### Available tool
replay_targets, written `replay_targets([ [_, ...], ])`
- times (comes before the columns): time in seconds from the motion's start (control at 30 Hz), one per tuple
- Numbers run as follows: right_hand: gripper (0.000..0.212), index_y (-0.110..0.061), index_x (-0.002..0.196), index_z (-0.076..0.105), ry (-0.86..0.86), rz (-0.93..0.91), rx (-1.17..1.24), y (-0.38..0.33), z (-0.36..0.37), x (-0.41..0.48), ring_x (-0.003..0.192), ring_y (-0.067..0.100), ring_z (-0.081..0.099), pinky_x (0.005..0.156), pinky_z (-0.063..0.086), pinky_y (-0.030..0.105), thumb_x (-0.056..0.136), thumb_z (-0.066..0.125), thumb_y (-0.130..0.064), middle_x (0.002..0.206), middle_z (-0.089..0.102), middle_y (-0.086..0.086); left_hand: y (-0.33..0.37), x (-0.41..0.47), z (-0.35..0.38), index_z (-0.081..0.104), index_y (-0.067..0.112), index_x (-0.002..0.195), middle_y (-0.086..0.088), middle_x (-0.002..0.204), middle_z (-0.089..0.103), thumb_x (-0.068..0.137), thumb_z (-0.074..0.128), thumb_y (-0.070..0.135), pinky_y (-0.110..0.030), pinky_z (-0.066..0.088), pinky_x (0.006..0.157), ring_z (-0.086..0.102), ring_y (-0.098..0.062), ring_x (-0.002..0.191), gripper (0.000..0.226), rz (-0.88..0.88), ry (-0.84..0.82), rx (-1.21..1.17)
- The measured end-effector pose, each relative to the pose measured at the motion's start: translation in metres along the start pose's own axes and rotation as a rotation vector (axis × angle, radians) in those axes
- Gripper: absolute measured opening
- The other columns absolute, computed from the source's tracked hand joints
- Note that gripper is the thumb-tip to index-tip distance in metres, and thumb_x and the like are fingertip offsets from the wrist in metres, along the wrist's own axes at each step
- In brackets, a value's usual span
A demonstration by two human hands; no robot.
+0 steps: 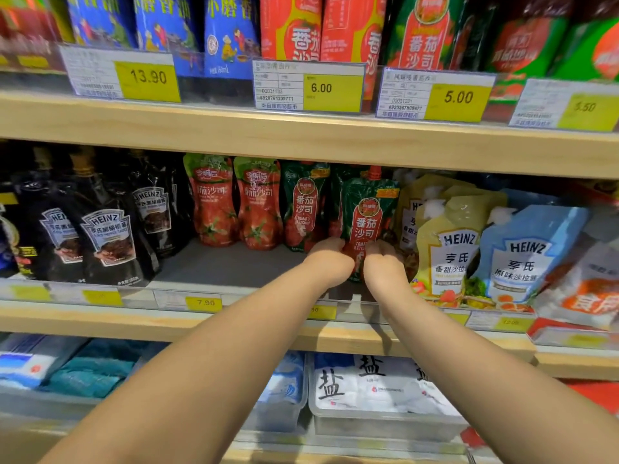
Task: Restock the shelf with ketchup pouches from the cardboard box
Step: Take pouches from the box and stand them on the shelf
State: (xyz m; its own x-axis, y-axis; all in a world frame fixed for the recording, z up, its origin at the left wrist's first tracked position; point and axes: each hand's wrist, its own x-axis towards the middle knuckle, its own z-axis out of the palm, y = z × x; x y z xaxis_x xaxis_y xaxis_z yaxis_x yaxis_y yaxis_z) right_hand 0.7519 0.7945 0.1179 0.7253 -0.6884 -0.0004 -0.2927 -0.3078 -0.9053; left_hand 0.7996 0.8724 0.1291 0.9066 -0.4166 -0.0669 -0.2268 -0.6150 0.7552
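A shop aisle fills the frame: three wooden-edged shelves stacked one above the other, seen close. The middle shelf (217, 266) has a grey deck with a clear rail (167, 298) along its front carrying yellow price labels.

Just right of the frame's centre a green ketchup pouch (366, 212) with a red cap stands upright near the front of the middle shelf. Both arms reach in from the bottom of the frame. The left hand (330, 259) grips the pouch's lower left edge with curled fingers, and the right hand (385, 266) grips its lower right edge the same way, so the pouch's bottom part is hidden between them.

A second green pouch (303, 205) stands just left of it and further back. Left of that are two red tomato pouches (234, 202) side by side, then a bare stretch of deck in front of them. Black Heinz pouches (107, 239) crowd the left end. Right of the held pouch, a yellow Heinz pouch (449, 249) leans close beside the right hand, with a blue Heinz pouch (526, 252) beyond it.

On the top shelf (301, 135), blue, red and green packs stand behind price tags (321, 88). At the bottom, white salt bags (368, 386) lie in a clear bin.
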Motion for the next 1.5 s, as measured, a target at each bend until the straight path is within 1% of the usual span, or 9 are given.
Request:
replay_targets([
  [0.23, 0.026, -0.011, 0.113, 0.056, 0.077, -0.247, 0.122, -0.012, 0.008, -0.027, 0.101, 0.029, 0.054, 0.079, 0.038, 0.027, 0.091, 0.048, -0.024, 0.112, 0.057, 0.013, -0.019, -0.021, -0.031, 0.057, 0.012, 0.121, -0.008, 0.127, 0.059, 0.085, 0.050, 0.002, -0.024, 0.042, 0.095, 0.055, -0.024, 0.118, 0.038, 0.072, 0.284, -0.343],
  [0.43, 0.008, -0.028, 0.079, 0.055, -0.132, -0.437, 0.232, -0.032, 0.049, -0.085, 0.064, -0.006, 0.052, 0.057, 0.040, 0.009, 0.082, 0.060, -0.023, 0.079, 0.056, -0.011, -0.077, -0.085, -0.093, 0.058, 0.033, 0.085, 0.013, 0.093, 0.060, 0.081, 0.054, 0.011, -0.032, 0.051, 0.087, 0.060, -0.013, 0.098, 0.023, 0.019, 0.592, -0.648],
  [0.63, 0.016, -0.024, 0.074, 0.053, -0.381, -0.465, 0.310, -0.024, 0.123, -0.168, 0.051, -0.008, 0.046, 0.053, 0.036, 0.003, 0.082, 0.063, -0.016, 0.064, 0.049, -0.010, -0.190, -0.171, -0.115, 0.061, 0.020, 0.090, 0.003, 0.068, 0.056, 0.084, 0.052, 0.007, -0.021, 0.042, 0.056, 0.054, -0.009, 0.060, 0.017, -0.187, 0.679, -0.835],
  [0.8, 0.020, -0.024, 0.072, 0.050, -0.632, -0.407, 0.231, 0.007, 0.196, -0.240, 0.048, -0.002, 0.043, 0.049, 0.036, 0.007, 0.083, 0.064, -0.015, 0.061, 0.047, -0.006, -0.308, -0.228, -0.116, 0.061, 0.020, 0.079, 0.001, 0.073, 0.063, 0.087, 0.054, 0.016, -0.025, 0.042, 0.063, 0.058, -0.015, 0.073, 0.012, -0.444, 0.400, -0.485],
  [1.0, 0.020, -0.023, 0.073, 0.049, -0.897, -0.155, 0.130, 0.048, 0.274, -0.308, 0.057, 0.017, 0.044, 0.050, 0.040, 0.027, 0.087, 0.051, -0.009, 0.065, 0.041, -0.001, -0.426, -0.303, -0.103, 0.054, 0.009, 0.065, -0.023, 0.073, 0.052, 0.086, 0.049, 0.024, -0.031, 0.035, 0.058, 0.052, -0.029, 0.078, 0.027, -0.777, 0.383, -0.460],
  [1.17, 0.016, -0.015, 0.104, 0.053, -1.204, 0.006, -0.247, 0.098, 0.327, -0.349, 0.066, 0.018, 0.050, 0.051, 0.044, 0.022, 0.089, 0.049, -0.012, 0.076, 0.046, -0.001, -0.483, -0.341, -0.077, 0.058, -0.011, 0.109, -0.037, 0.119, 0.055, 0.092, 0.045, 0.016, -0.052, 0.049, 0.083, 0.054, -0.049, 0.111, 0.035, -1.029, 0.209, -0.388],
  [1.3, 0.011, -0.015, 0.084, 0.049, -1.333, 0.085, -0.566, 0.132, 0.360, -0.366, 0.059, 0.015, 0.046, 0.043, 0.043, 0.017, 0.091, 0.045, -0.007, 0.070, 0.043, 0.001, -0.501, -0.355, -0.069, 0.055, -0.001, 0.124, -0.022, 0.129, 0.057, 0.092, 0.048, 0.015, -0.039, 0.047, 0.092, 0.055, -0.036, 0.119, 0.036, -1.119, 0.039, -0.304],
  [1.4, 0.019, -0.007, 0.106, 0.056, -1.416, 0.098, -0.784, 0.145, 0.376, -0.371, 0.079, 0.021, 0.062, 0.059, 0.049, 0.025, 0.091, 0.045, -0.011, 0.094, 0.060, 0.007, -0.510, -0.357, -0.066, 0.054, 0.001, 0.125, -0.019, 0.129, 0.057, 0.091, 0.050, 0.018, -0.032, 0.046, 0.085, 0.056, -0.032, 0.119, 0.038, -1.149, -0.035, -0.303],
  [1.5, 0.035, -0.005, 0.125, 0.051, -1.490, -0.048, -1.044, 0.158, 0.391, -0.379, 0.107, 0.031, 0.061, 0.082, 0.054, 0.035, 0.092, 0.041, -0.007, 0.124, 0.055, 0.017, -0.510, -0.358, -0.060, 0.056, 0.003, 0.122, -0.017, 0.128, 0.058, 0.092, 0.049, 0.017, -0.032, 0.046, 0.087, 0.058, -0.029, 0.115, 0.034, -1.144, -0.094, -0.249],
])
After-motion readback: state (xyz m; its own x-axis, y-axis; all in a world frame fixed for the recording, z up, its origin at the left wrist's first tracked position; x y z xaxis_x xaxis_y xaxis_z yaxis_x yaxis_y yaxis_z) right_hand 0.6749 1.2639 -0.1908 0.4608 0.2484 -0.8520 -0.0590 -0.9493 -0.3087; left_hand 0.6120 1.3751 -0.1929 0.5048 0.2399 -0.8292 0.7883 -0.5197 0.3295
